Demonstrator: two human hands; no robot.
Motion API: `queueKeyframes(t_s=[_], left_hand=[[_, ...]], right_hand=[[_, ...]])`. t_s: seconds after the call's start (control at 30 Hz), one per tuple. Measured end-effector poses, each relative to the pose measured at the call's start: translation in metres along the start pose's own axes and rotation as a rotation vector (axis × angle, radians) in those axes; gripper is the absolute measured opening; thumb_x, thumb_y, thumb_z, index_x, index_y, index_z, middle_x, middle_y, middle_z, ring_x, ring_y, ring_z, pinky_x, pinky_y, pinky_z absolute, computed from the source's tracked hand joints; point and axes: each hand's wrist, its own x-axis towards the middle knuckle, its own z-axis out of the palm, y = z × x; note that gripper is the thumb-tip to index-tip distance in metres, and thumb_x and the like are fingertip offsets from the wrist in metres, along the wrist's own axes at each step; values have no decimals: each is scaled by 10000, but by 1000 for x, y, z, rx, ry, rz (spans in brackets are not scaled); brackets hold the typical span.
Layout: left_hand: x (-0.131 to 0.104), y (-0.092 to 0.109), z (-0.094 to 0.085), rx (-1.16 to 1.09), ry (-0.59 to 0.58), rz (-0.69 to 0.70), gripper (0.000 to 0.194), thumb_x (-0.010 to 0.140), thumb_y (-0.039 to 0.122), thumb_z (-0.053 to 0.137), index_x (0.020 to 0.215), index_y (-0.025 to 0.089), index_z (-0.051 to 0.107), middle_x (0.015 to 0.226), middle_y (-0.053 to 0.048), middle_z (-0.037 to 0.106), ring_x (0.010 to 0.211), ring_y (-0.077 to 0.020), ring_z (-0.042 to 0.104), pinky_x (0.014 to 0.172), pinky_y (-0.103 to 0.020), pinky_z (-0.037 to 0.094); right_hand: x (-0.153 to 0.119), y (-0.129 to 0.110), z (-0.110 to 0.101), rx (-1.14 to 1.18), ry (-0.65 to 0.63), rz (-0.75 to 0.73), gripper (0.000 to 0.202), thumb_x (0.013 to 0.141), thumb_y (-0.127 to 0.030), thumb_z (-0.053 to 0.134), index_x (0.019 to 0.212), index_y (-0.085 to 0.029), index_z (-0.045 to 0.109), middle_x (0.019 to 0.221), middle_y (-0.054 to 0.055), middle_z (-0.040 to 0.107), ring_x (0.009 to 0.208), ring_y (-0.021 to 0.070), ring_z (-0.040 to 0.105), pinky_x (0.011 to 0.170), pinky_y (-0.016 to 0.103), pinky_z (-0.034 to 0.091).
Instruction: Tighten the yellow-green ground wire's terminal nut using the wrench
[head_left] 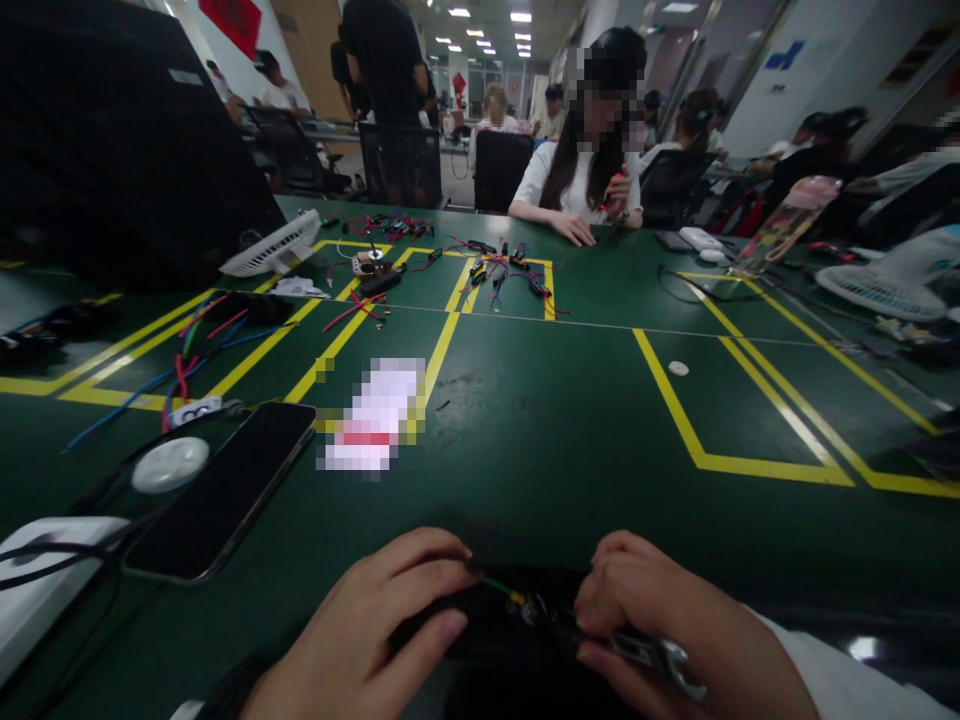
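At the table's near edge, my left hand curls with its fingertips at a thin green wire. A dark shape, which I cannot make out, shows between its thumb and fingers. The wire runs to a yellow-sleeved end beside a small round metal piece. My right hand is closed around a metal wrench, whose open jaw points toward the lower right. Near the right fingertips is a dark part, blurred and partly hidden. Below the hands it is too dark to make out detail.
To the left lie a black phone, a white round case and a white power strip with cables. Wire bundles and a white fan are farther back. A person sits opposite.
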Motion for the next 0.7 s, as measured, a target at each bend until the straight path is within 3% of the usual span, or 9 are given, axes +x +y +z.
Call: queueKeyframes(t_s=[0.17, 0.3, 0.4, 0.53, 0.7], left_hand=[[-5, -5, -9, -83, -76, 63, 503, 900, 205, 604, 1350, 384, 469, 1418, 27, 541, 1295, -201, 529, 1071, -354, 479], [-2, -9, -11, -120, -131, 40, 646, 823, 268, 742, 1373, 406, 433, 1452, 35, 510, 1302, -211, 521, 1080, -347, 469], [2, -11, -10, -116, -155, 48, 610, 852, 303, 751, 1371, 408, 449, 1440, 31, 531, 1292, -205, 535, 1075, -324, 470], [4, -12, -8, -153, -141, 67, 498, 910, 358, 711, 1359, 376, 495, 1409, 11, 566, 1266, -189, 563, 1060, -267, 474], [2, -14, -6, -162, -135, 73, 480, 930, 323, 691, 1364, 378, 493, 1408, 23, 568, 1275, -170, 557, 1071, -233, 455]], right_hand=[[19, -2, -18, -48, -156, -102, 197, 766, -61, 614, 821, -213, 500, 790, -24, 626, 708, 134, 529, 763, 304, 411], [30, 1, -26, -105, -297, -239, 179, 766, -83, 591, 753, -211, 468, 755, -27, 595, 714, 129, 520, 723, 290, 382], [36, 6, -26, -184, -373, -290, 200, 791, -118, 570, 705, -221, 422, 722, -37, 540, 671, 137, 475, 662, 312, 350], [43, 10, -24, -226, -404, -409, 239, 858, -143, 537, 660, -225, 431, 666, -36, 504, 595, 145, 417, 597, 327, 329], [42, 11, -21, -303, -323, -512, 295, 973, -172, 473, 681, -210, 480, 632, -25, 530, 572, 143, 412, 558, 331, 321]])
